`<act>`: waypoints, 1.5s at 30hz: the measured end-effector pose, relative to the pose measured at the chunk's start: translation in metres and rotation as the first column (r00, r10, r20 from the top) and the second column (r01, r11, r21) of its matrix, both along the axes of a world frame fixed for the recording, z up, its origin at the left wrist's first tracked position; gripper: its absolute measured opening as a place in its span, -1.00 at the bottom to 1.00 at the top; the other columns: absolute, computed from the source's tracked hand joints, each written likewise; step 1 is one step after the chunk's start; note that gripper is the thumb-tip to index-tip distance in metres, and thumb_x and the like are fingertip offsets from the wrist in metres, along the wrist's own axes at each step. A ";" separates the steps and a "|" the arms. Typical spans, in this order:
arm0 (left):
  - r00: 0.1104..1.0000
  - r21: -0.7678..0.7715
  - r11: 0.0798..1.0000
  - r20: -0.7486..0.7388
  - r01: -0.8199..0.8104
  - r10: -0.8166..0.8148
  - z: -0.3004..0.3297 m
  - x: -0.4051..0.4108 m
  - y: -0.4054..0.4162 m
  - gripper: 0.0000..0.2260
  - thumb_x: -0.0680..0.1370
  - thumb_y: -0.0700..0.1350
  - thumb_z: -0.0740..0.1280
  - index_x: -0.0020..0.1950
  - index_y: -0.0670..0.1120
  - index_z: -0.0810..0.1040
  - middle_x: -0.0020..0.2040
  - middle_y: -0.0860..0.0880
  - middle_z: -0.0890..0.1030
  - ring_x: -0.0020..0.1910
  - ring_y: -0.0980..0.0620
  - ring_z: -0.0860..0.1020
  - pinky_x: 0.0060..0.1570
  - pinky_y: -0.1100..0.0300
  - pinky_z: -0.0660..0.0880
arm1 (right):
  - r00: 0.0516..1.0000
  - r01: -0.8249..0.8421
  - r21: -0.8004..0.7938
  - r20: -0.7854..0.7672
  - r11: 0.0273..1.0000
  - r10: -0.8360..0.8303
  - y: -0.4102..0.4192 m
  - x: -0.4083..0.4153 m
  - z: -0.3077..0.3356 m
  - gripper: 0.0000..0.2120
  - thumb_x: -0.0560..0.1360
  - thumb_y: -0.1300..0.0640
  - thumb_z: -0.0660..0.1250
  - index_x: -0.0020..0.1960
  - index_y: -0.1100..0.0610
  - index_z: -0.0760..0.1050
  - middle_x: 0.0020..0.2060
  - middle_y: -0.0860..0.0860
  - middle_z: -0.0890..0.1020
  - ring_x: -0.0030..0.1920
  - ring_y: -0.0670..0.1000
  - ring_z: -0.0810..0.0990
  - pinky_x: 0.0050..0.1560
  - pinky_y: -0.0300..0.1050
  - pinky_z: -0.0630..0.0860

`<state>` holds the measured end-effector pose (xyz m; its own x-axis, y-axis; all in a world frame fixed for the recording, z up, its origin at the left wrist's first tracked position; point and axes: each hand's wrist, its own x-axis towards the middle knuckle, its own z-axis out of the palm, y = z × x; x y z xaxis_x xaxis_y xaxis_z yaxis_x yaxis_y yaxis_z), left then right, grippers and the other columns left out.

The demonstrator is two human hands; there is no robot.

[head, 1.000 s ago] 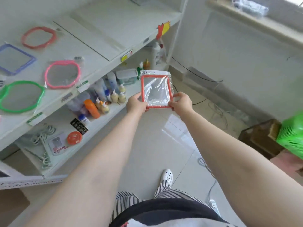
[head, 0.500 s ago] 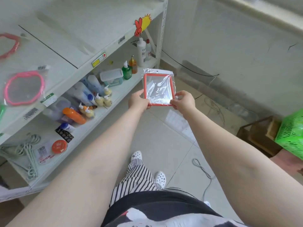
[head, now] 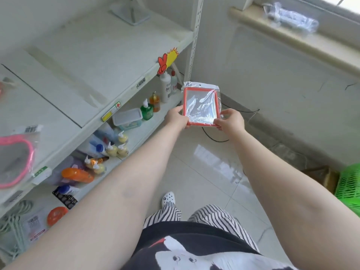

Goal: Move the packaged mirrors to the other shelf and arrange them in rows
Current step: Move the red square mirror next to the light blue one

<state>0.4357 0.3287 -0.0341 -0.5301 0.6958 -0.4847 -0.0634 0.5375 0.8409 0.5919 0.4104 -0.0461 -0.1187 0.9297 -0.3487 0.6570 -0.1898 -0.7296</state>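
Observation:
I hold a square mirror with an orange-red frame (head: 201,107), sealed in a clear plastic bag, out in front of me above the floor. My left hand (head: 176,118) grips its lower left corner and my right hand (head: 231,121) grips its lower right corner. The mirror stands to the right of the white shelf unit (head: 93,61), level with its lower board. A pink round packaged mirror (head: 16,158) lies on the upper shelf board at the far left edge of the view.
The lower shelf carries bottles (head: 147,112), a lidded box (head: 127,118), an orange tube (head: 78,175) and a coiled cord (head: 13,217). A green basket (head: 348,184) and a brown box (head: 321,176) sit on the tiled floor at right. A black cable (head: 214,137) runs along the wall.
The view has swung right along the shelf, so the red, blue and green mirrors have left the frame. Both hands still hold the orange-framed mirror, which has tilted slightly flatter.

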 end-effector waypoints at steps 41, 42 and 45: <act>0.779 0.025 0.779 0.031 -0.627 0.626 0.008 -0.282 0.211 -0.43 0.45 -0.38 0.40 0.44 -0.13 0.39 0.10 -0.11 0.57 -0.03 -0.09 0.58 0.03 0.10 0.58 | 0.715 -0.695 0.028 -0.082 0.719 0.694 0.304 -0.375 0.020 -0.72 0.45 0.28 0.37 0.16 0.16 0.53 -0.39 0.03 0.58 -0.45 -0.03 0.50 -0.42 -0.20 0.39; 0.776 0.012 0.776 0.022 -0.631 0.631 0.007 -0.288 0.213 -0.44 0.45 -0.38 0.40 0.42 -0.13 0.41 0.12 -0.12 0.59 -0.03 -0.09 0.58 0.02 0.09 0.58 | 0.708 -0.703 0.018 -0.083 0.711 0.702 0.306 -0.383 0.019 -0.72 0.46 0.30 0.37 0.16 0.18 0.53 -0.39 0.03 0.57 -0.45 -0.03 0.50 -0.43 -0.20 0.39; 0.757 -0.034 0.756 -0.026 -0.653 0.653 0.005 -0.301 0.219 -0.48 0.42 -0.39 0.42 0.36 -0.16 0.48 0.08 -0.15 0.61 -0.12 -0.11 0.58 0.12 -0.02 0.58 | 0.687 -0.725 -0.003 -0.078 0.688 0.723 0.313 -0.405 0.012 -0.73 0.46 0.31 0.37 0.16 0.19 0.54 -0.39 0.03 0.56 -0.46 -0.04 0.50 -0.46 -0.22 0.38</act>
